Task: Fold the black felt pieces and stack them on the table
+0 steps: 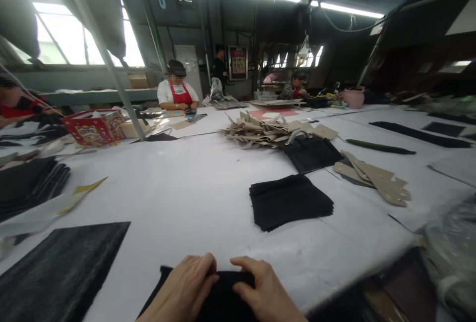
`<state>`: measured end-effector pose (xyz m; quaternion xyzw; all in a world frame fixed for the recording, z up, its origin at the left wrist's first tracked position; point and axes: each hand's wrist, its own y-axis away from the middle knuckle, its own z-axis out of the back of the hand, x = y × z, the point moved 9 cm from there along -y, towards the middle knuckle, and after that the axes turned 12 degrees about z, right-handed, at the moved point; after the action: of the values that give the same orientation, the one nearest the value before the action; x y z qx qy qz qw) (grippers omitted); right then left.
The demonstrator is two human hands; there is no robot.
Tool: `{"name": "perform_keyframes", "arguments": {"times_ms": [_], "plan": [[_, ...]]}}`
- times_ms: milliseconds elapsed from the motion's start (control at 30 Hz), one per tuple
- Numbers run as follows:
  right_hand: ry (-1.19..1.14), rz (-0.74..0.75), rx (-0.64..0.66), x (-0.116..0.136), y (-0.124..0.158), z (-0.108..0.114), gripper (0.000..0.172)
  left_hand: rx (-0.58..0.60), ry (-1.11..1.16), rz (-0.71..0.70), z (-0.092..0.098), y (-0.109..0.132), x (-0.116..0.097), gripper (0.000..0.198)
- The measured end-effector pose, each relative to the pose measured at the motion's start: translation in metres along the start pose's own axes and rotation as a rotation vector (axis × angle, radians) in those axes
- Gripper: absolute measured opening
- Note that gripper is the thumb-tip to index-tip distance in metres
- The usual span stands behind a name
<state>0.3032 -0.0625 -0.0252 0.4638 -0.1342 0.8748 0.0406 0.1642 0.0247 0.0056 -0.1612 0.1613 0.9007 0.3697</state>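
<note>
Black fabric [226, 296] lies at the near edge of the white table, between my two hands. My left hand [188, 285] is closed at its upper edge, thumb and curled fingers pinching the cloth. On the other side, my right hand [266, 290] rests against the same fabric, its thumb and forefinger apart in a curve around the edge. Just beyond sits a stack of black fabric pieces [290, 200]. A black bag piece [310, 152] with a grey handle lies farther back, against a heap of beige pieces [256, 131].
Dark fabric sheets [59, 267] lie at left, with a dark stack [31, 183] behind. Beige cut pieces [375, 178] and a dark green strip [379, 146] are at right. A pole [106, 59] rises beside a red box [94, 128]. A person [177, 89] in a red apron sits opposite.
</note>
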Motion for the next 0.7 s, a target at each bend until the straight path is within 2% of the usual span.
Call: {"name": "perform_keyframes", "arguments": {"times_ms": [100, 233, 300, 400, 467, 533, 700], "plan": [[-0.119, -0.111, 0.017, -0.023, -0.007, 0.049, 0.037, 0.009, 0.116, 0.015, 0.003, -0.019, -0.011, 0.021], [0.046, -0.047, 0.035, -0.04, -0.041, 0.146, 0.03, 0.046, 0.273, 0.006, 0.001, -0.072, -0.045, 0.015], [0.244, -0.009, 0.05, -0.052, -0.065, 0.191, 0.03, -0.029, 0.345, 0.006, 0.004, -0.106, -0.068, 0.017], [0.619, 0.033, 0.055, -0.072, -0.103, 0.238, 0.032, -0.269, 0.361, -0.031, 0.015, -0.152, -0.101, 0.009], [0.765, 0.049, 0.044, -0.086, -0.126, 0.253, 0.032, -0.391, 0.336, -0.034, 0.016, -0.178, -0.115, 0.005], [0.825, 0.061, 0.029, -0.098, -0.144, 0.256, 0.03, -0.446, 0.318, -0.011, 0.011, -0.2, -0.119, 0.004], [0.932, 0.142, -0.011, -0.119, -0.16, 0.24, 0.033, -0.451, 0.402, -0.023, -0.009, -0.234, -0.106, 0.011]]}}
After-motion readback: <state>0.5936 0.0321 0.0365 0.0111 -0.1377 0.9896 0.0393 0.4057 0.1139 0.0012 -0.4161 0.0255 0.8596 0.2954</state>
